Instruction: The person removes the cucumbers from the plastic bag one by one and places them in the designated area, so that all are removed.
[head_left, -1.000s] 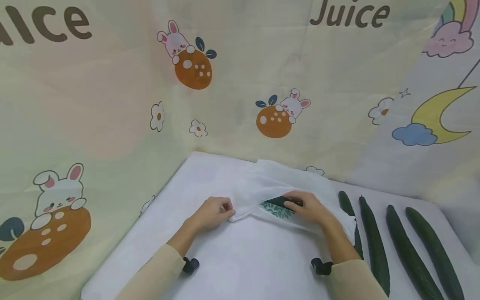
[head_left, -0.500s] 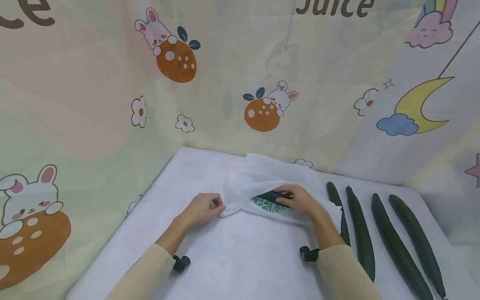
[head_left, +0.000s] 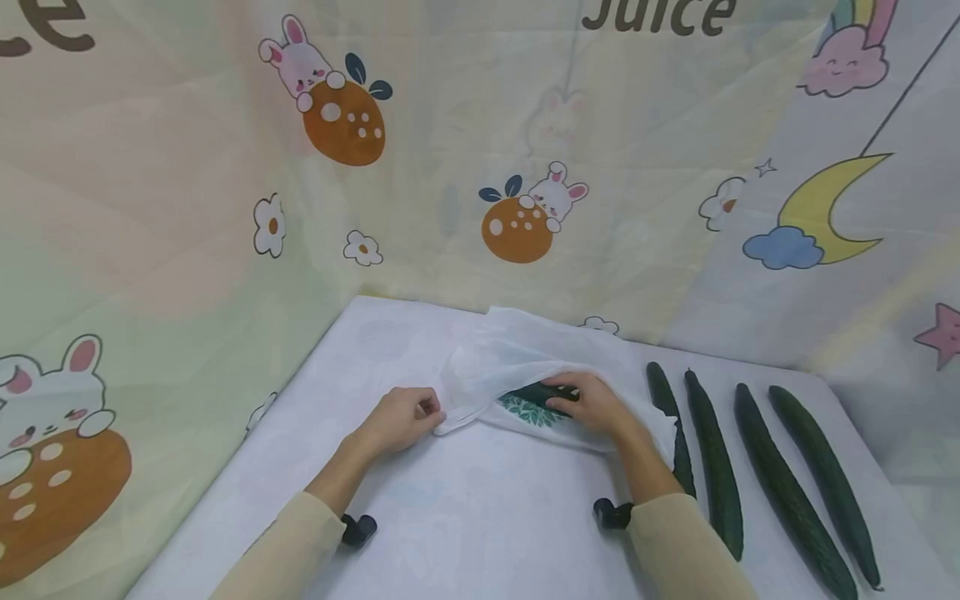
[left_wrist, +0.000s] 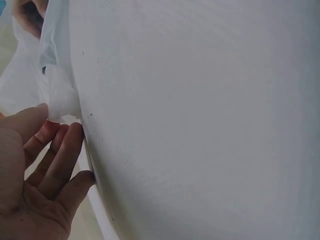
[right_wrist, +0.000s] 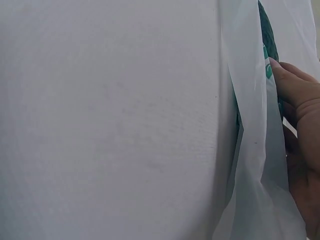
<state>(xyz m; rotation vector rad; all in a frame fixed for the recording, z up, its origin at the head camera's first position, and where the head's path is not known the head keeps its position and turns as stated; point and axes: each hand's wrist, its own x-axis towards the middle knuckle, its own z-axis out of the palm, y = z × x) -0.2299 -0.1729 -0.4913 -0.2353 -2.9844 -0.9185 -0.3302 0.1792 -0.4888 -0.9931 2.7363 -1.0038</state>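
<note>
A white plastic bag with a green leaf print lies on its side on the table, its mouth gaping towards me. With thumb and fingertips my left hand pinches the bag's left corner; the left wrist view shows the thin plastic at the fingertips. Inside the opening, my right hand grips a dark green cucumber, most of it covered by the bag and the hand. In the right wrist view a strip of the cucumber shows beside the thumb, behind a fold of plastic.
Several long cucumbers lie side by side on the right of the white table. The bag's right edge overlaps the leftmost cucumber. A printed curtain hangs behind the table's back edge.
The head view has shifted, so the whole scene sits further left in the frame. My right hand has edged slightly left with the cucumber in the bag. My left hand keeps its pinch.
</note>
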